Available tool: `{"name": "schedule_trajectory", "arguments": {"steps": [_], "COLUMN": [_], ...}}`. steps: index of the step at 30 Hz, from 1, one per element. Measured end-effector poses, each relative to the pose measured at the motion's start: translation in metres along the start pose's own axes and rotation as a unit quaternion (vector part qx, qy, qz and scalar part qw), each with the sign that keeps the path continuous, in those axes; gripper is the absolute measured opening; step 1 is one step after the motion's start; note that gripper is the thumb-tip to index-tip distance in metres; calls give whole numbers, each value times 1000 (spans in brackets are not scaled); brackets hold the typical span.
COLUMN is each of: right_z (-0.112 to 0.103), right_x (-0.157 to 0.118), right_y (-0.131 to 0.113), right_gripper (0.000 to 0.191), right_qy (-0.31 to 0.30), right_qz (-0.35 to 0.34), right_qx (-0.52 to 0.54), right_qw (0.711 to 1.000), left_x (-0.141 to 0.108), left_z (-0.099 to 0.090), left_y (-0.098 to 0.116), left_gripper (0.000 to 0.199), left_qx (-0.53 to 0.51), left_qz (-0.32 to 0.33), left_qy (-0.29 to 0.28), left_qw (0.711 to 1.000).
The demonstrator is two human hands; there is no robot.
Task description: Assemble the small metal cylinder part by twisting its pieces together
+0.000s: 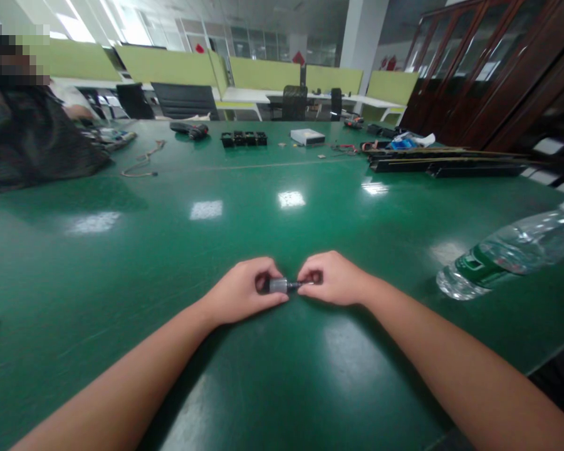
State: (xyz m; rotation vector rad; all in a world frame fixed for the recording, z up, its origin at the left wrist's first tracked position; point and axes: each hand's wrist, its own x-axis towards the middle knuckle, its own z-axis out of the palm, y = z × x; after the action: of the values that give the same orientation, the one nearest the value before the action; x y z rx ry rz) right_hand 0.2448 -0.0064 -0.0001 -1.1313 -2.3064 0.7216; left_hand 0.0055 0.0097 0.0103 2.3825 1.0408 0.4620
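Low over the green table [244, 207], near the middle of the view, both hands meet at a small part. My left hand [244, 288] is closed round a small silver-grey cylinder [278, 285] with a dark end, perhaps a little motor. From its right side a thin dark shaft [292, 285] points toward my right hand [331, 279]. Thumb and fingertips of that hand pinch a thin piece at the shaft's end, too small and blurred to name. The cylinder lies roughly level, and my left fingers partly cover it.
A water bottle [502, 257] lies tilted in view at the right. Farther back are a thin cable [143, 160], a dark tool [190, 129], black blocks [244, 138], a white box [308, 136] and long black rails [442, 161]. A person [32, 131] sits at the left.
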Motion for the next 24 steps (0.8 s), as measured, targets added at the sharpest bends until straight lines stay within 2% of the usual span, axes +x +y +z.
{"name": "schedule_trajectory", "arguments": {"steps": [4,10,13,15,20,24], "right_z": [12,6,4,5,8,10], "right_x": [3,0,1,3,3,3], "right_y": [-10,-8,-7,-6,-7,-9], "right_gripper": [15,18,20,18,20,14], "right_qy": [28,11,26,30,-10,2], "right_qz": [-27,-14,-2,-13,-51,-53], "right_qx": [-22,42,49,26,-55,-56], "right_qw": [999,999,998,999,997,997], "left_x": [0,-1,-1,0,0,0], "left_z": [2,3,3,3,4,4], "left_y": [2,1,0,0,-1,0], "left_gripper": [25,23,24,26,26,25], "left_qx": [21,29,28,30,35,32], "left_qz": [-4,5,10,10,4,1], "left_qy": [1,6,6,5,3,7], "left_qw": [1000,1000,1000,999,999,999]}}
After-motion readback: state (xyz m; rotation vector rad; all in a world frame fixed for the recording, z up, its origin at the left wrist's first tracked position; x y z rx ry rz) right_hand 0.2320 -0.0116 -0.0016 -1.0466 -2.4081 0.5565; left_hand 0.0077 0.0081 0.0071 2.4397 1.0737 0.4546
